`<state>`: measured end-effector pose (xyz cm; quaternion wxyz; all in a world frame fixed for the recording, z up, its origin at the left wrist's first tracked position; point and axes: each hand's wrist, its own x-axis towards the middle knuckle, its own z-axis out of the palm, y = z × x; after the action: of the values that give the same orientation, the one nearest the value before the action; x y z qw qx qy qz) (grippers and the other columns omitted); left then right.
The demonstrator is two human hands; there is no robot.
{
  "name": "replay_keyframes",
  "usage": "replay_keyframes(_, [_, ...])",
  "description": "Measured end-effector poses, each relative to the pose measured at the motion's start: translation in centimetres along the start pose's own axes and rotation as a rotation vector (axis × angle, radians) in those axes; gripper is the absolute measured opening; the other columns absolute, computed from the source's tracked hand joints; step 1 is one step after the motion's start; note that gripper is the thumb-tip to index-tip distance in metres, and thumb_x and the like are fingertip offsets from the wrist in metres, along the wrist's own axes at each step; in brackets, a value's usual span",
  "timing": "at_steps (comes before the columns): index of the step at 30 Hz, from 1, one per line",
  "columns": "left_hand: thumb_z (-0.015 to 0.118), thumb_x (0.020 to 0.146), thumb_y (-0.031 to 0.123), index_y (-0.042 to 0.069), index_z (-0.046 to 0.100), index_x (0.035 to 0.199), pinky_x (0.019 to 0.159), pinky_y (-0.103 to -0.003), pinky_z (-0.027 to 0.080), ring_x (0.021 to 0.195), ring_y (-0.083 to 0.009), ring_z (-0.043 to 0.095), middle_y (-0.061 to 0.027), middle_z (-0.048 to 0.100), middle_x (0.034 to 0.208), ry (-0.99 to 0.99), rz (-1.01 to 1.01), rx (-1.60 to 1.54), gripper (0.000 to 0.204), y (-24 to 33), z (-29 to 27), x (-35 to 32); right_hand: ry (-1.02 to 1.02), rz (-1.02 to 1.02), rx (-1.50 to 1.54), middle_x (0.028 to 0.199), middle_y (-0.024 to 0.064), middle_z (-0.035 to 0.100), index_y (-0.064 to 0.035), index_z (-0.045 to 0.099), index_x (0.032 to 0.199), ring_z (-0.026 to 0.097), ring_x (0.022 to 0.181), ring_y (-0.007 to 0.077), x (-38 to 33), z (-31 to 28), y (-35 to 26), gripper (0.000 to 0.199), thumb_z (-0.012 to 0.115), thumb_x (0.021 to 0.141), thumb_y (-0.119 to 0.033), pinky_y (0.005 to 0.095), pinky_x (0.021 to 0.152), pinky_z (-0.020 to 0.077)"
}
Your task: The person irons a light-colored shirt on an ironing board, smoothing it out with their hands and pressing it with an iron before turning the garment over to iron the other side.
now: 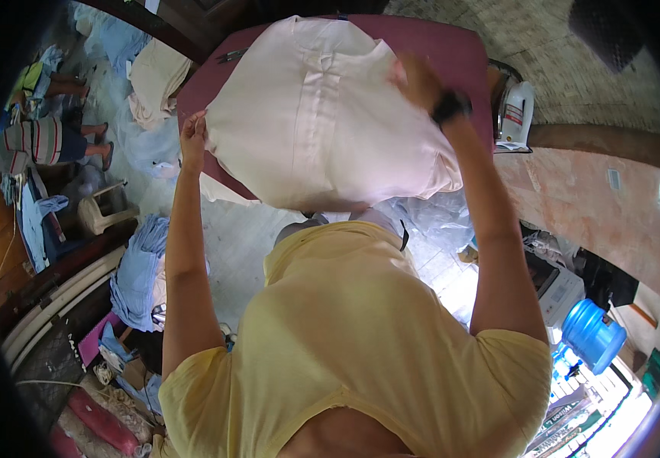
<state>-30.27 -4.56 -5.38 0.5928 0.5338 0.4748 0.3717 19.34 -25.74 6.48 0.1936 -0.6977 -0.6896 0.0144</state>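
Cream shirt (322, 114) spread flat over maroon ironing table (452, 46). Left hand (192, 137) gripping shirt's near-left edge; right hand (417, 80) pressing right side, grip unclear. Iron (514, 114) parked at table's right edge, untouched; folding apparently not begun.

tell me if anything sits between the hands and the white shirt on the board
Nothing visible does. The left hand grips the edge of the white shirt, and the right hand rests on its far side. The shirt lies spread on the maroon ironing board; the iron stands off to the right.
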Motion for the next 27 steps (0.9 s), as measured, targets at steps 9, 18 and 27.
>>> replay_keyframes(9, [0.062,0.096,0.021,0.003,0.055,0.121,0.081,-0.025,0.048,0.094,-0.0106,0.061,-0.0067,0.065,0.11,-0.041,-0.26,0.076,0.031,-0.4,0.2,-1.3,-0.576,0.944,0.704,0.099,0.0074,0.069,-0.009,0.068,0.098,0.063,0.091,0.0139,-31.8,10.3,-1.5,0.038,0.083,0.076,-0.036,0.0382,0.078,0.0506])
replay_keyframes(18, [0.055,0.1,0.026,-0.003,0.054,0.129,0.1,-0.031,0.047,0.116,-0.0169,0.059,-0.0087,0.06,0.129,-0.237,-0.563,-0.159,0.041,1.0,-1.4,-0.8,0.105,1.545,1.64,0.112,-0.0019,0.058,-0.0151,0.056,0.114,0.052,0.1,0.016,-29.4,14.3,-5.7,0.038,0.074,0.081,-0.016,0.0358,0.085,0.0431])
replay_keyframes(27, [0.061,0.098,0.03,0.01,0.063,0.095,0.074,-0.02,0.042,0.08,-0.0029,0.053,0.0065,0.062,0.09,-0.135,-0.107,-0.098,0.02,3.7,-0.5,-2.0,0.498,1.574,1.572,0.097,0.0019,0.066,-0.0089,0.061,0.107,0.062,0.087,0.0199,-29.9,15.9,-8.8,0.033,0.079,0.082,-0.02,0.0406,0.085,0.0493])
